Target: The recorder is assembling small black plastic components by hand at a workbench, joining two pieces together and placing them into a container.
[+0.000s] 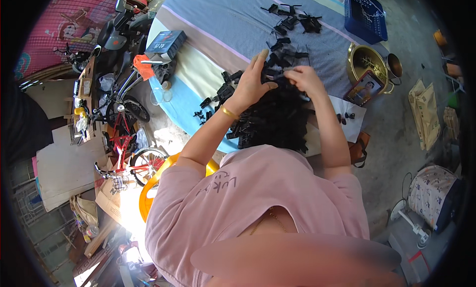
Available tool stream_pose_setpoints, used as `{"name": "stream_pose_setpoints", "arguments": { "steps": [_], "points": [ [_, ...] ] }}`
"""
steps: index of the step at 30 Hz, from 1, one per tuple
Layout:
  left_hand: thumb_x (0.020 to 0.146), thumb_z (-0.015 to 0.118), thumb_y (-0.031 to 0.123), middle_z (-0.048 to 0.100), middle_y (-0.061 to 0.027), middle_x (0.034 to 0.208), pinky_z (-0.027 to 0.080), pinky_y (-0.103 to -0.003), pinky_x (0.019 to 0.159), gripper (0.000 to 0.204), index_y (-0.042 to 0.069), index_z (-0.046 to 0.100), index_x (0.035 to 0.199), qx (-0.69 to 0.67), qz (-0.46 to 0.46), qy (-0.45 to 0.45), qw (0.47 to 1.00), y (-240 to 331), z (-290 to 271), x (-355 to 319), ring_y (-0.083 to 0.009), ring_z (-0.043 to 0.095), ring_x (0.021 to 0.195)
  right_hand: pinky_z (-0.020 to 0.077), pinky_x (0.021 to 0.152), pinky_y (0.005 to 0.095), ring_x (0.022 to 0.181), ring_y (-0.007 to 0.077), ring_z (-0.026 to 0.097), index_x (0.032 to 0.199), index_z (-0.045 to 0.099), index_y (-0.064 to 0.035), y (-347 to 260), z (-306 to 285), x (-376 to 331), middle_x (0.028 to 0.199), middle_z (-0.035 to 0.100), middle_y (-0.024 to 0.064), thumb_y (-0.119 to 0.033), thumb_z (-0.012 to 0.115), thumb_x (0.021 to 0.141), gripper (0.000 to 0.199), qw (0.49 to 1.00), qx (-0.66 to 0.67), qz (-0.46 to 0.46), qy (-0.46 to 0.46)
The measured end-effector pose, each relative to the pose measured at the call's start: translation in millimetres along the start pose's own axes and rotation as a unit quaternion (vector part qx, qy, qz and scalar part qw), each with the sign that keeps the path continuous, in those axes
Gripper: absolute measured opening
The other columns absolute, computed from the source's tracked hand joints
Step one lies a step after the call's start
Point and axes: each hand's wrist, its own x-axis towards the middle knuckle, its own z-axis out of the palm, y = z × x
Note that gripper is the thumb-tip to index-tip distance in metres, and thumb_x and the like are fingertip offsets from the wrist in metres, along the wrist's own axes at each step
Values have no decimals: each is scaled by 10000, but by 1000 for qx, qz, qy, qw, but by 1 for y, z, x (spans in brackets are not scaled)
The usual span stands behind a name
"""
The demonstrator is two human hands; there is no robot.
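A large heap of small black parts [277, 121] lies at the table's near edge, close against my body. My left hand [252, 86] is over the left side of the heap, its fingers stretched out and thumb apart. My right hand [304, 81] is closed in a pinch at the heap's far side. A small piece may be between its fingertips, but I cannot make it out. More black pieces [310, 24] with thin wire-like ends are scattered toward the far side, and a few black pieces [225, 92] lie left of my left wrist.
A dark blue box [166, 45] sits at the table's left edge. On the right are a blue basket [364, 33], a gold-coloured pot [353, 63], a propped screen [364, 90] and a white sheet [358, 126]. A red bicycle [121, 143] and yellow chair [146, 197] stand to the left.
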Motion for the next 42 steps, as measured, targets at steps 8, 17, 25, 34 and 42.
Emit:
{"name": "stream_pose_setpoints", "arguments": {
  "steps": [8,17,25,34,42],
  "points": [
    [648,746,71,577,-115,1076,426,-300,874,758,29,350,1293,-146,42,-115,982,20,-10,-3,-195,559,996,246,400,174,451,15,362,724,588,-28,-9,8,-67,547,466,-37,-212,640,780,200,992,58,-68,-87],
    [808,612,37,578,-38,990,452,-220,794,411,-7,463,1188,-411,-82,-69,905,36,-15,-28,-75,541,910,250,442,133,520,1,368,957,584,-7,-30,22,-94,648,484,-28,-159,495,899,186,961,202,-176,-63],
    [798,584,-31,571,-85,1063,460,-270,850,356,-23,488,1141,-380,-96,-46,919,52,-26,-36,-145,557,960,341,451,178,488,28,444,831,603,5,-37,36,-104,565,530,-15,-137,529,873,165,963,23,-269,15],
    [753,627,-51,599,-47,924,481,-238,767,218,-28,568,962,-355,-90,-69,928,62,-37,-34,-100,563,858,344,435,192,464,53,464,829,603,15,-47,40,-126,525,505,7,-106,537,861,141,933,-67,-345,74],
    [757,625,-59,582,-54,946,477,-246,784,221,-23,554,963,-351,-72,-118,926,70,-42,-28,-109,564,855,348,438,196,465,63,464,819,593,18,-50,33,-135,528,505,17,-96,522,868,142,916,-93,-379,93]
  ]
}}
